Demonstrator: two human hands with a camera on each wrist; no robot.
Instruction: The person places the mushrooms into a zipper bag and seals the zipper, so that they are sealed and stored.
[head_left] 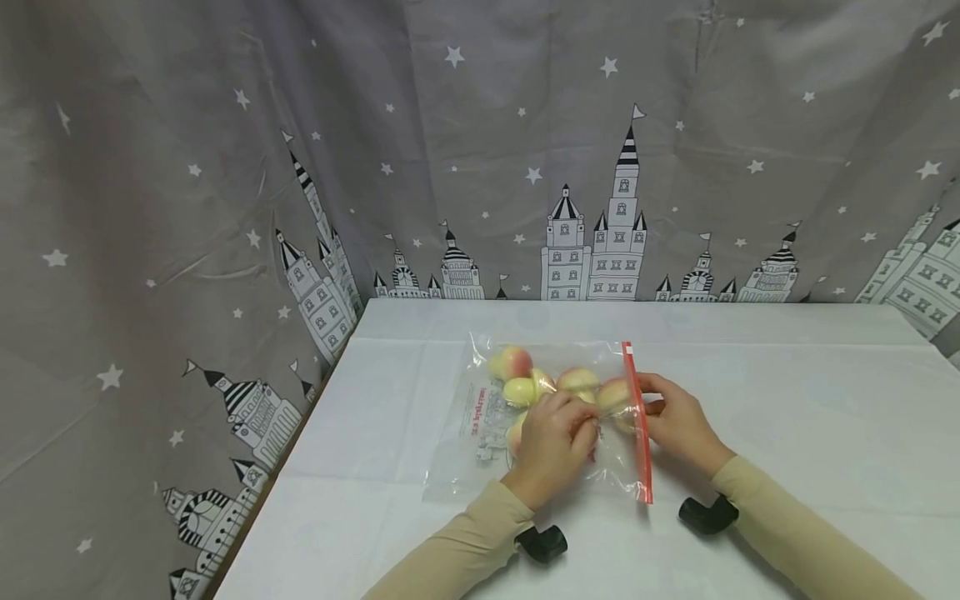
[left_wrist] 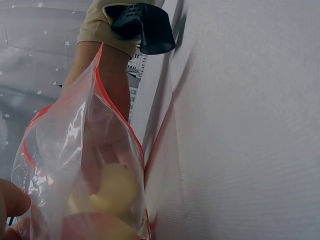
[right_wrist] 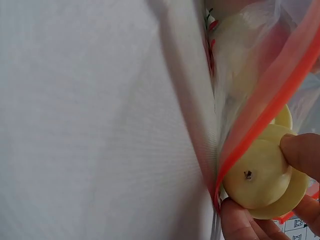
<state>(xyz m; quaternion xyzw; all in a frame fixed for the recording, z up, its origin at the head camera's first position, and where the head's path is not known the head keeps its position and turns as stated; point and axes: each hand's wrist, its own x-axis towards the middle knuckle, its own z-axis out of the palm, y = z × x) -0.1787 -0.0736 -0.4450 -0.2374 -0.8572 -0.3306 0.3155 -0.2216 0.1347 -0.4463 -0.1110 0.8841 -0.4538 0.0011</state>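
A clear zip bag [head_left: 457, 450] with a red zip edge [head_left: 641, 425] lies on the white table. Inside it are several yellow fruits with red blush [head_left: 516, 363]. My left hand [head_left: 557, 437] is over the middle of the bag, its curled fingers pinching the upper film; in the left wrist view its thumb [left_wrist: 14, 199] shows against the plastic. At the bag's mouth, on the right, my right hand [head_left: 678, 421] pinches a pale yellow round fruit [right_wrist: 255, 172] with a dark spot at its end. Parts of the fruits are hidden under my left hand.
The white table [head_left: 810, 400] reaches to a grey curtain [head_left: 480, 150] printed with castles and stars at the back and left. A black wrist mount [head_left: 542, 544] sits at my left cuff, and another black mount [head_left: 708, 515] at my right cuff.
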